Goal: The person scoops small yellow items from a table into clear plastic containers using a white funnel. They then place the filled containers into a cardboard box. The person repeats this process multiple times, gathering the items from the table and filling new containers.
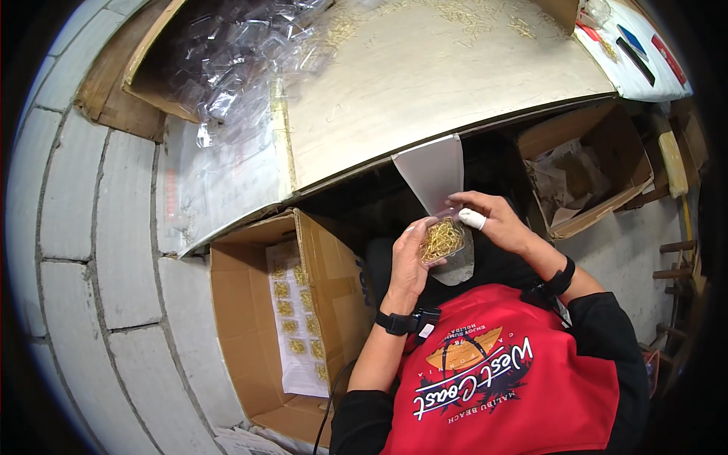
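Observation:
A small clear plastic box (441, 241) full of thin gold-coloured metal pieces, some of them curved, is held over my lap. My left hand (408, 262) grips it from the left side, thumb along the upper edge and fingers below. At its upper right edge, my right hand (497, 220) has thumb and forefinger closed in on the clear rim. A white cover wraps the right thumb. Just beyond the hands, a white panel (432, 171) slopes down from the table edge. The pieces are too small to name their exact kind.
Loose gold pieces (462, 17) lie across the far table (425, 83). A heap of clear plastic boxes (243, 57) fills the far left. One cardboard box (334, 303) at left holds rows of filled packs; another (584, 167) stands right. A dark pen-like tool (635, 61) lies far right.

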Motion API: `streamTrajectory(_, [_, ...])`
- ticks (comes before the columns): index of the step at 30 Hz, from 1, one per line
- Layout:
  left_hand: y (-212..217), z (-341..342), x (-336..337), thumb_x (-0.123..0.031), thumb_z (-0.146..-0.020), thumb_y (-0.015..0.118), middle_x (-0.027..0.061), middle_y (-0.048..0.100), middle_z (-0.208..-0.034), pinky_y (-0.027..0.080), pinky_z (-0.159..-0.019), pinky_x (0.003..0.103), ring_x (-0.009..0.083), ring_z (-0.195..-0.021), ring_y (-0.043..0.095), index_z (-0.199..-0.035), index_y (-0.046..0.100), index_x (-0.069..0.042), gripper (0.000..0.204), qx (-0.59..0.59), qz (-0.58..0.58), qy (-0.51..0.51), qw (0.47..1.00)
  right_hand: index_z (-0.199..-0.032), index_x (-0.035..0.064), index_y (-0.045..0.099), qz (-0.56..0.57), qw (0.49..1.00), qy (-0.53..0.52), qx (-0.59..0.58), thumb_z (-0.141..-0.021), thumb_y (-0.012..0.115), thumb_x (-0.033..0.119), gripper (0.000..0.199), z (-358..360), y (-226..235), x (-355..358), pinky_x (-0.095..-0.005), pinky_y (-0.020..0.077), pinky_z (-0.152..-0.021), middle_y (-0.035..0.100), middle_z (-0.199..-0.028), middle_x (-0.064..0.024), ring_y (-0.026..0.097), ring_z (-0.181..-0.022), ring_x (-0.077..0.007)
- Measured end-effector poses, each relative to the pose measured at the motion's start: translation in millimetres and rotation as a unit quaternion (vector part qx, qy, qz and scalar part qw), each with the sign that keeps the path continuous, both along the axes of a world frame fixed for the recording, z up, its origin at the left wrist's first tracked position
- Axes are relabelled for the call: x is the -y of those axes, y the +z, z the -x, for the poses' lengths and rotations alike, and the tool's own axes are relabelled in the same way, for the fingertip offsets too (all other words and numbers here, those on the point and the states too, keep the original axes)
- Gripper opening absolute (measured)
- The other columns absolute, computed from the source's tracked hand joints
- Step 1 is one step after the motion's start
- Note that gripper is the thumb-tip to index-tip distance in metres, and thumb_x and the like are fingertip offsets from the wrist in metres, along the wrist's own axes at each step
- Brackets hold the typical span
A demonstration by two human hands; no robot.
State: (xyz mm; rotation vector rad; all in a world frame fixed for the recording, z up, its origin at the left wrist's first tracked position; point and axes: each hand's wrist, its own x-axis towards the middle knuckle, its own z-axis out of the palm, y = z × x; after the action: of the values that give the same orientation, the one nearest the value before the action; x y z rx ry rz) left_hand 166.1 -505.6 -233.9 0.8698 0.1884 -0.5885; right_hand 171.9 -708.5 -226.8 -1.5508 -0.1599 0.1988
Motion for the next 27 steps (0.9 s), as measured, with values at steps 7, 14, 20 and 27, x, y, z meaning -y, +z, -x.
streamTrajectory(7, [9.2, 5.8, 6.6, -0.011, -0.092, 0.051, 0.0172, 0.055, -0.120, 0.060, -0.074, 0.039, 0.0269, -0.101, 0.062, -0.126, 0.043, 0.003, 0.038, 0.026, 0.087, -0.057, 0.994, -0.103, -0.0006, 0.064, 0.091, 0.995, -0.039, -0.020, -0.086, 0.061, 0.011, 0.021, 2.6, 1.4, -5.1, -0.0251, 0.0461, -0.065, 0.063, -0.091, -0.0055, 0.056, -0.073, -0.0094])
streamTrajectory(14, [4.3, 2.4, 0.7, -0.017, -0.094, 0.050, 0.0162, 0.053, -0.122, 0.059, -0.077, 0.041, 0.0262, -0.108, 0.058, -0.127, 0.042, 0.002, 0.039, 0.053, 0.045, -0.021, 0.997, -0.104, 0.0006, 0.064, 0.011, 0.995, -0.045, -0.089, -0.089, 0.058, 0.011, 0.020, 5.1, 10.0, -2.5, -0.0225, 0.0440, -0.057, 0.062, -0.081, -0.0018, 0.053, -0.064, -0.0058])
streamTrajectory(20, [16.4, 6.6, 4.8, -0.010, -0.090, 0.049, 0.0173, 0.047, -0.129, 0.049, -0.094, 0.046, 0.0288, -0.116, 0.052, -0.132, 0.036, 0.001, 0.046, 0.066, 0.111, -0.036, 0.991, -0.103, -0.0031, 0.063, 0.038, 0.996, -0.060, -0.054, -0.087, 0.060, 0.009, 0.020, 7.2, 16.0, -8.0, -0.0219, 0.0442, -0.056, 0.063, -0.080, -0.0019, 0.055, -0.064, -0.0063])
streamTrajectory(27, [14.5, 6.7, 4.6, -0.012, -0.090, 0.051, 0.0164, 0.047, -0.130, 0.049, -0.094, 0.047, 0.0284, -0.117, 0.052, -0.132, 0.036, 0.001, 0.047, 0.080, 0.055, -0.033, 0.995, -0.106, -0.0038, 0.060, 0.099, 0.992, -0.083, -0.010, -0.083, 0.062, 0.003, 0.024, 7.9, 20.5, -11.8, -0.0210, 0.0400, -0.056, 0.053, -0.071, 0.0021, 0.047, -0.063, -0.0037])
